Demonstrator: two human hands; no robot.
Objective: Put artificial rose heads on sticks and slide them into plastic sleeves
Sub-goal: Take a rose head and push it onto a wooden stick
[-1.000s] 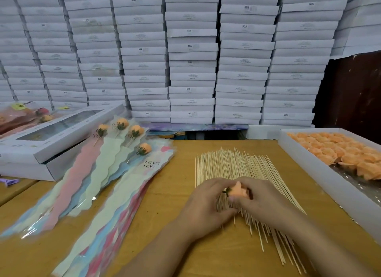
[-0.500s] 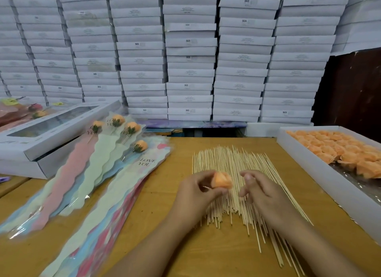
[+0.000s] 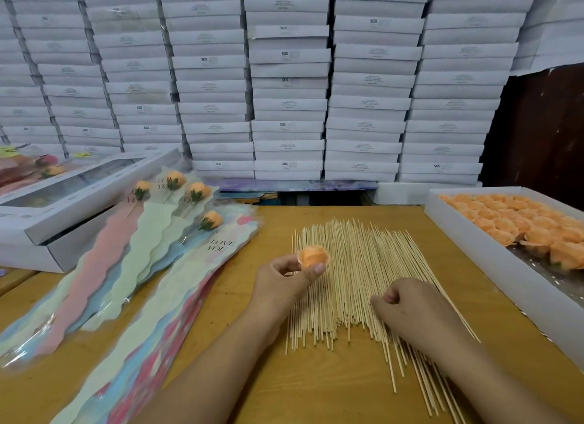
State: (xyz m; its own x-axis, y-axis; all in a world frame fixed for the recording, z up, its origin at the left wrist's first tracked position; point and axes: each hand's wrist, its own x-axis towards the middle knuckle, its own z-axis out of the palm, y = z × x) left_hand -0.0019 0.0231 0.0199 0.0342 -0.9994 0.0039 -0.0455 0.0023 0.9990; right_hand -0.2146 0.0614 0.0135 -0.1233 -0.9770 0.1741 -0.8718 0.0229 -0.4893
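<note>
The spread of thin pale wooden sticks lay fanned across the middle of the tan wooden table, their long axes running away from the person, blunt near ends ragged and uneven. Over the left edge of that spread the left hand pinched a soft orange artificial rose head between thumb and fingers, petals upward, lifted just clear of the sticks. The right hand rested on the near right part of the spread, fingers curled in; whether they had already caught a stick underneath I could not tell. It was plainly the hand nearer the sticks, so drawing one out and bringing its tip left to the underside of the rose looked like the coming step.

Left of the sticks lay glossy plastic sleeves with wavy pastel inserts, several already holding stemmed roses. Right of the sticks sat a shallow white cardboard tray packed with more crinkled orange heads. Behind the sticks rose a wall of stacked white boxes.
</note>
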